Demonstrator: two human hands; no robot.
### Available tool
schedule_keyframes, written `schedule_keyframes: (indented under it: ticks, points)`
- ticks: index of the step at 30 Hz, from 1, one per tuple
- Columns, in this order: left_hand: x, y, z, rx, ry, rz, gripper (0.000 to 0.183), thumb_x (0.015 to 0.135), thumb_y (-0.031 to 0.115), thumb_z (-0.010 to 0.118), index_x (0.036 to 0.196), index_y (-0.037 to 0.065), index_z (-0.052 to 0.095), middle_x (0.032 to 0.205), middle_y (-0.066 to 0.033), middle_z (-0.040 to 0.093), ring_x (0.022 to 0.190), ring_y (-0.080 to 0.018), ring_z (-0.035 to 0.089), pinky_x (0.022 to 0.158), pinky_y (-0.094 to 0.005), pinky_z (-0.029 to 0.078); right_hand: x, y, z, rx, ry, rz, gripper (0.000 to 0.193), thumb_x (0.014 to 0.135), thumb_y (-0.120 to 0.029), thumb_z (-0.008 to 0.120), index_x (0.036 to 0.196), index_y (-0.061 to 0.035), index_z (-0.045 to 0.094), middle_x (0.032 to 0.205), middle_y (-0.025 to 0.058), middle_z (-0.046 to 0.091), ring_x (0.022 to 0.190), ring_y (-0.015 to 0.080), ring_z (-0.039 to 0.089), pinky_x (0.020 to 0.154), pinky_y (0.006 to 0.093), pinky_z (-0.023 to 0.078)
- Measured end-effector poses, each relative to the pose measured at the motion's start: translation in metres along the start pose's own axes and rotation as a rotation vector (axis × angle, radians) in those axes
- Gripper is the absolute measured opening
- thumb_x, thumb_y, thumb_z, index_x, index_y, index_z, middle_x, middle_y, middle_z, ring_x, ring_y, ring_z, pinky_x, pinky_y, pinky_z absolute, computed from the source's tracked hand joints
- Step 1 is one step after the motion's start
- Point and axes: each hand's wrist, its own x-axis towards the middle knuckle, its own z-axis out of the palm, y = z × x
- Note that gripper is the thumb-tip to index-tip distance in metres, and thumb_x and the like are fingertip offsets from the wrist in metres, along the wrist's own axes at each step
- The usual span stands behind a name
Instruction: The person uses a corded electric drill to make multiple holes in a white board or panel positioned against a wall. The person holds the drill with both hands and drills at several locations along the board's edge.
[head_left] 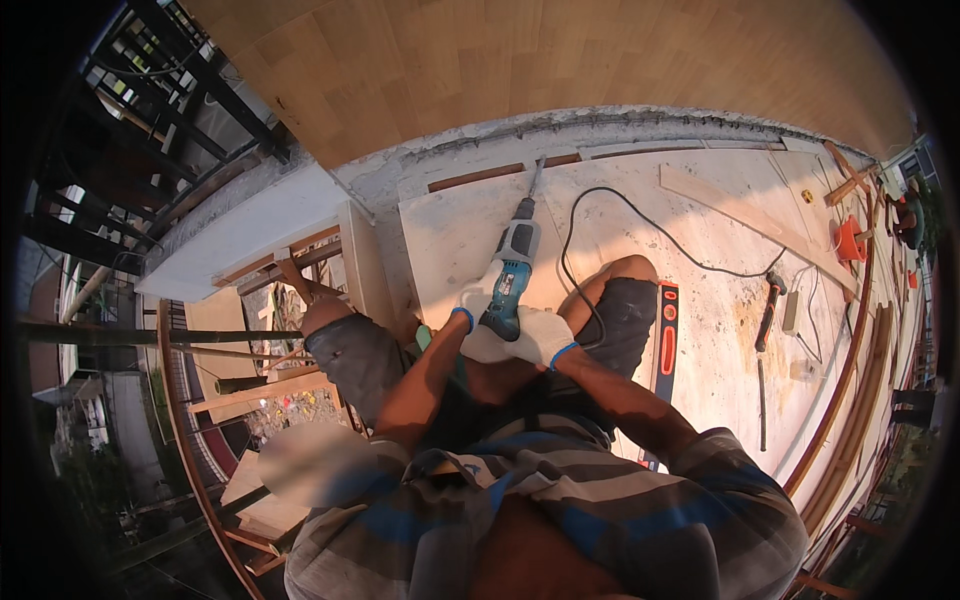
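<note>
I am holding a teal and grey rotary hammer drill [513, 270] in both hands. My left hand [476, 335], in a white glove with a blue cuff, is closed around the left side of its body. My right hand [540, 336], gloved alike, is wrapped round the rear handle. The long drill bit [538, 178] points away from me, its tip at the far edge of the pale board, by narrow slots along the wall foot. Whether the tip touches anything I cannot tell. A black power cord [655, 225] loops off to the right.
A red and black spirit level [667, 345] lies right of my knee. Further right are a long plank [745, 225], a hammer [770, 300] and an orange bucket [850, 240]. The wood-patterned panel [560, 60] rises ahead. On the left, a framed opening [300, 270] drops to rubble.
</note>
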Motion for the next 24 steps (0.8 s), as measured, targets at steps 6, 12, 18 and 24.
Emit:
schedule_keyframes:
  ticks: [6,12,18,24]
  points:
    - [-0.092,-0.048,0.084,-0.304,0.187,-0.063,0.095,0.107,0.082,0.054,0.124,-0.009,0.076,0.102,-0.0162,0.079,0.094,-0.0262,0.075,0.084,-0.0412,0.058,-0.02,0.067,-0.04,-0.306,-0.238,-0.239,0.07,0.08,-0.054,0.088,0.121,0.0006,0.071,0.12,0.0271,0.077,0.11,0.0462,0.077,0.096,0.0539,0.062]
    - [-0.093,-0.049,0.049,-0.454,0.432,-0.091,0.094,0.112,0.08,0.045,0.125,-0.007,0.077,0.1,-0.0142,0.077,0.094,-0.0258,0.073,0.083,-0.0422,0.058,0.027,0.054,-0.028,-0.342,-0.187,-0.538,0.062,0.079,-0.051,0.086,0.117,-0.0039,0.073,0.112,0.0213,0.08,0.107,0.0426,0.079,0.093,0.0528,0.063]
    - [-0.084,-0.048,0.001,-0.498,0.402,0.017,0.091,0.114,0.076,0.044,0.136,-0.008,0.071,0.117,-0.0184,0.076,0.099,-0.0283,0.073,0.087,-0.0434,0.06,0.064,0.047,0.008,-0.253,-0.208,-0.554,0.058,0.079,-0.052,0.085,0.114,-0.007,0.073,0.108,0.0214,0.081,0.102,0.0448,0.078,0.089,0.0552,0.063]
    - [-0.08,-0.044,0.008,-0.428,0.409,-0.062,0.086,0.115,0.071,0.046,0.142,-0.008,0.067,0.127,-0.02,0.074,0.102,-0.0291,0.072,0.09,-0.0433,0.061,0.04,0.06,0.028,-0.082,-0.019,-0.473,0.059,0.08,-0.052,0.087,0.116,-0.0064,0.075,0.112,0.0221,0.079,0.104,0.0462,0.077,0.096,0.0544,0.061]
